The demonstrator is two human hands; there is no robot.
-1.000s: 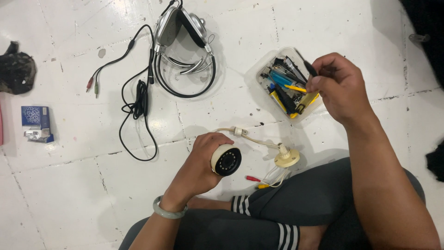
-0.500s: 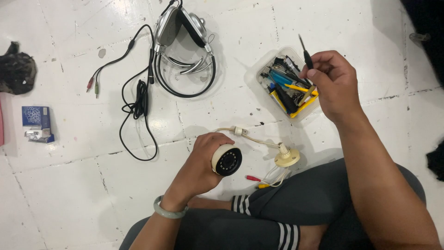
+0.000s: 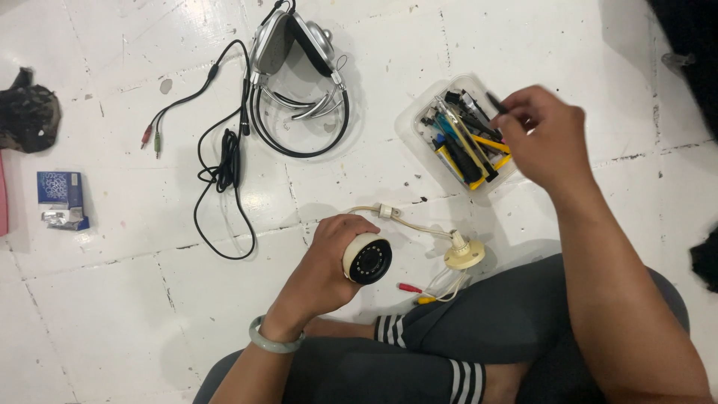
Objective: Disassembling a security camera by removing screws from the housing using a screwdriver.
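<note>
1. While the left hand (image 3: 325,265) is wrapped around a small cream, cylindrical security camera (image 3: 366,259) above the lap, its cord trails to a round base (image 3: 464,256) on the floor.
2. Right hand (image 3: 544,138) pinches a slim dark tool (image 3: 496,102) over the clear plastic tray (image 3: 419,114).
3. Risk: the thin tool could slip from that light pinch.

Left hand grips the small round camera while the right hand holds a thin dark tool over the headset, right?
Not quite. The head view shows the right hand with the tool over the clear tool tray, not the headset. The left hand does grip the camera.
</note>
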